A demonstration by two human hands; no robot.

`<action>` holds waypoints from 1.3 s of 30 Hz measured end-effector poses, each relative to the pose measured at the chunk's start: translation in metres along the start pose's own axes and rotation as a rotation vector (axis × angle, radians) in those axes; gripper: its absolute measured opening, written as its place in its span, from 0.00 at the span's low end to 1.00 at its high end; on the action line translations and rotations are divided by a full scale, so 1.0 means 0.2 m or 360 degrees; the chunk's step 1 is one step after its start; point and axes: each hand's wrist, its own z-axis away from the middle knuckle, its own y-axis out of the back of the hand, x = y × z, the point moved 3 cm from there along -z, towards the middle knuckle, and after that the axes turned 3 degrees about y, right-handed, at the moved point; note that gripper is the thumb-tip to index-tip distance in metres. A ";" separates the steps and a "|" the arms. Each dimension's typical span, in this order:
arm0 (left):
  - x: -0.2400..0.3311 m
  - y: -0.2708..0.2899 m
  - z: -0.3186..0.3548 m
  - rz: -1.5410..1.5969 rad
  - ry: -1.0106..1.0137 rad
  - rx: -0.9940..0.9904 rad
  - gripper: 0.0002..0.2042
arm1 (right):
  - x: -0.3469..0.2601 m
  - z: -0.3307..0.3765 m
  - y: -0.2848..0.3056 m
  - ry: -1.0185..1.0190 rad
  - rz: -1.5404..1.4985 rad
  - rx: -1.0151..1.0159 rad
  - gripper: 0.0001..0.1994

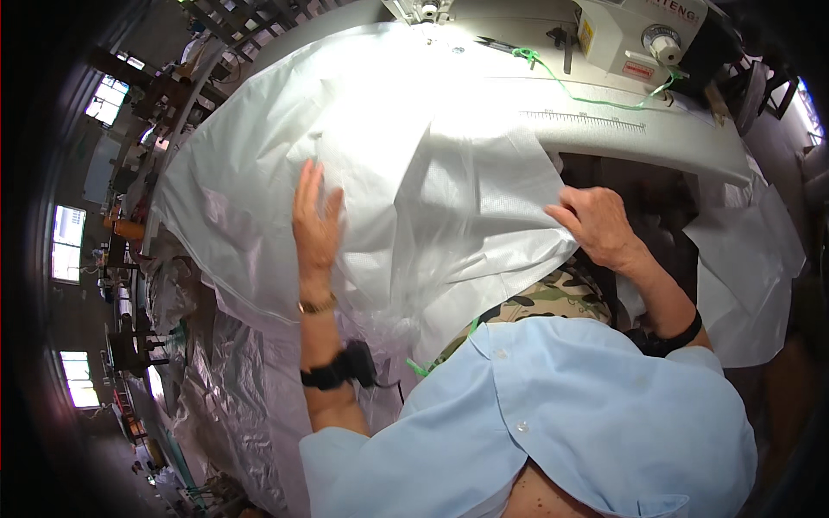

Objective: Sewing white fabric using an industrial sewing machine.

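Observation:
A large white sheet (259,207), which looks like coated woven plastic, spreads over the sewing machine table and hangs down toward my lap in loose folds. My left hand (317,220) lies over its left part, fingers stretched out and holding nothing. At the sheet's right edge, my right hand (600,226) is closed, thumb and fingers gripping the material. The sheet's far end reaches the machine's needle area (427,12), where a bright lamp washes out the detail.
The sewing machine body (635,39) stands at the far right. A green cord (561,82) trails from it across the table beside a dark slim tool (496,43). A ruler scale (587,119) runs along the table edge. More white sheeting (747,268) hangs at right; clear plastic (250,406) lies lower left.

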 end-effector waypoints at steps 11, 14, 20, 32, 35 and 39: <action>-0.23 0.03 0.54 0.0131 0.0675 0.0239 0.04 | -0.56 -0.53 -0.59 0.0001 -0.1887 -0.0811 0.19; -0.21 0.19 0.50 0.0338 0.0573 0.0198 0.04 | -0.64 -0.56 -0.69 -0.0123 -0.2211 -0.0959 0.14; 0.03 0.56 0.32 0.0740 0.0491 0.0079 0.05 | -0.81 -0.60 -0.48 0.0249 -0.2841 -0.0714 0.10; 0.36 0.68 0.03 0.1603 0.0696 -0.0160 0.07 | -0.81 -0.77 -0.73 0.0674 -0.1056 -0.0540 0.20; 0.45 0.68 0.03 0.1538 0.0651 -0.0203 0.06 | -0.90 -0.90 -0.65 0.0011 -0.2498 -0.0717 0.17; 0.52 0.64 0.01 0.1388 0.0718 -0.0033 0.06 | -0.97 -0.99 -0.61 0.0040 -0.2804 -0.0591 0.20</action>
